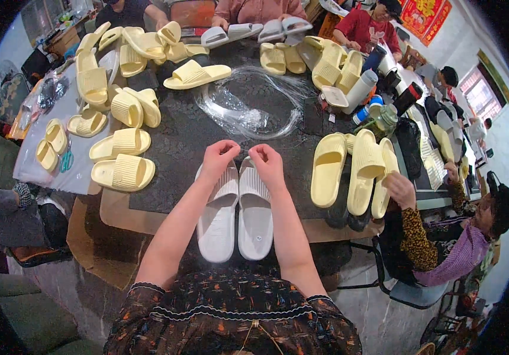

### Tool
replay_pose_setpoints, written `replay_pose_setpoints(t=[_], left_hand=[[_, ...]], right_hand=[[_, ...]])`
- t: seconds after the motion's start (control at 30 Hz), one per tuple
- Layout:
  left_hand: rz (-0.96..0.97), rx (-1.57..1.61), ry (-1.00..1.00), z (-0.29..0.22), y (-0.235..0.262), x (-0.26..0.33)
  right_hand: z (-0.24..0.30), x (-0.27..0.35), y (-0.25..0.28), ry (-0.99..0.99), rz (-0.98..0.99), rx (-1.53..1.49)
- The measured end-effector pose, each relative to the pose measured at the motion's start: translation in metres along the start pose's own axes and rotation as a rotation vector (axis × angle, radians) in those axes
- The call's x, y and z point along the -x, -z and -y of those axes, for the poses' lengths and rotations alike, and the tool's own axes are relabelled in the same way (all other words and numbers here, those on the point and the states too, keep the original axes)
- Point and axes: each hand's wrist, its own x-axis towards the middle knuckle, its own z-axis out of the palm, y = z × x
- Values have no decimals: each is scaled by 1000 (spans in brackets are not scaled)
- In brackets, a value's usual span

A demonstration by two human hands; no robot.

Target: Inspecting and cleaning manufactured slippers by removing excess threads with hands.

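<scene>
Fingers (pixel 228 146) of the left hand (pixel 216 157) and right hand (pixel 269 166) are pinched together, contents indiscernible, near the toes of paired grey slides (pixel 216 228) at the tabletop's (pixel 174 127) near edge; forearms converge. A greenish jar (pixel 383 120) stands rightward.

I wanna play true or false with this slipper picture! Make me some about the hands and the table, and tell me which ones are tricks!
1. The left hand and right hand are at the far end of the light grey pair of slippers. True.
2. Both hands are spread flat and wide open. False: both are curled, as if pinching.
3. Clear plastic strands lie on the dark tabletop beyond the hands. True.
4. Every slipper here is grey. False: there are many yellow slippers too.
5. Nobody else is at the table. False: for one, a co-worker's hand is by the yellow slippers on the right.
</scene>
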Motion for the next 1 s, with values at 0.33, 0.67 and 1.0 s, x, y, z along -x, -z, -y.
replay_pose_setpoints(t=[0.33,0.67,1.0], left_hand=[[-5,10,-20,2,0,1],[65,4,13,4,1,-1],[45,62,-17,1,-1,-1]], right_hand=[[-4,-1,-1,2,-4,-73],[-11,-4,-3,2,51,-60],[-14,-3,-3,80,33,-91]])
